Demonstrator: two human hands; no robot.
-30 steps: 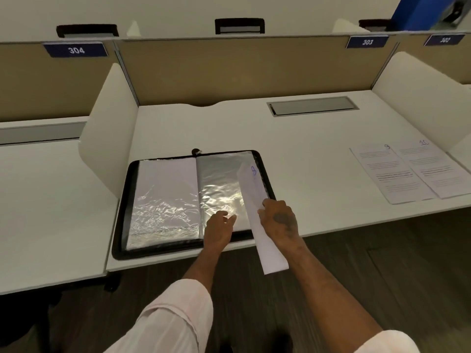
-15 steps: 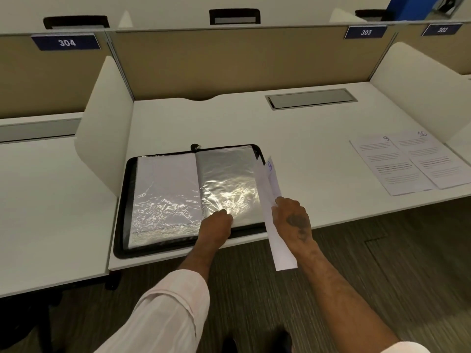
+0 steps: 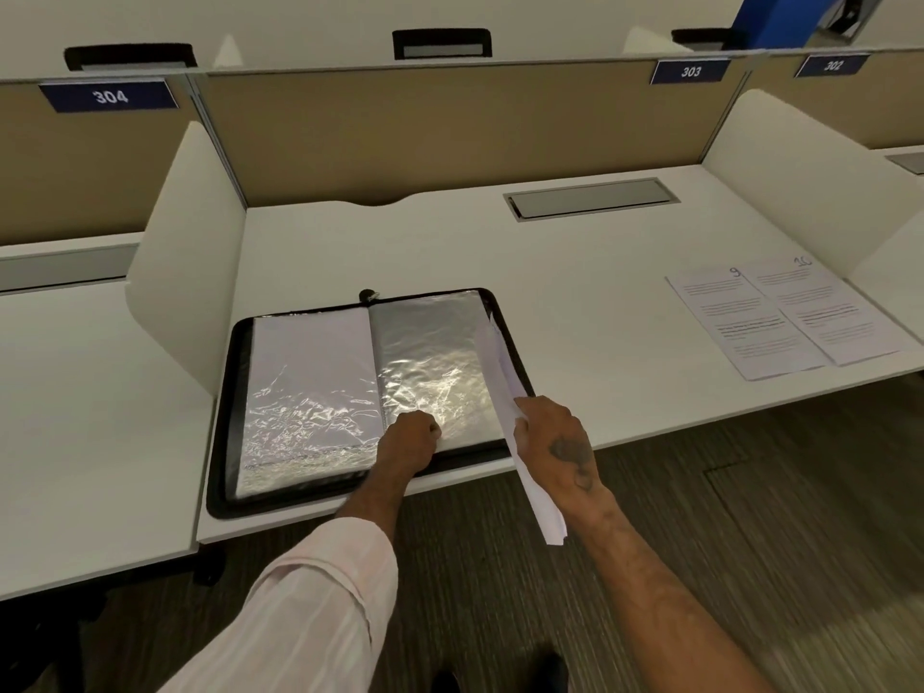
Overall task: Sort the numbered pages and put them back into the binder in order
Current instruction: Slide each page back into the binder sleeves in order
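Since a second ago the loose page (image 3: 500,372) has swung from showing me its face to standing almost edge-on, and the left hand (image 3: 410,437), whose fingers then lay stretched out on the plastic, has drawn them in

From my remote seat I see the zip binder (image 3: 225,422) lying open flat near the front edge of the white desk (image 3: 575,272). Its left sleeve (image 3: 310,382) shows a white sheet under crinkled plastic. Its right sleeve (image 3: 430,362) is grey and catches a bright glare. The left hand rests at the lower edge of the right sleeve, close to the spine, with knuckles up and fingers curled under. I cannot tell whether they pinch the plastic or merely press on it.

The right hand (image 3: 555,442) grasps the loose page about midway along its length, fingers wrapped over its near edge. The page tilts over the binder's right border, its top end above the outer edge of the right sleeve, its bottom end hanging past the desk front over the floor. Its number is turned away from me.

Page 9 (image 3: 740,322) and page 10 (image 3: 825,307) lie side by side, face up, well to the right on the desk, with page 10 overlapping page 9's edge. A grey cable hatch (image 3: 590,198) sits toward the back of the desk, and the partition behind carries the label 303 (image 3: 690,71)
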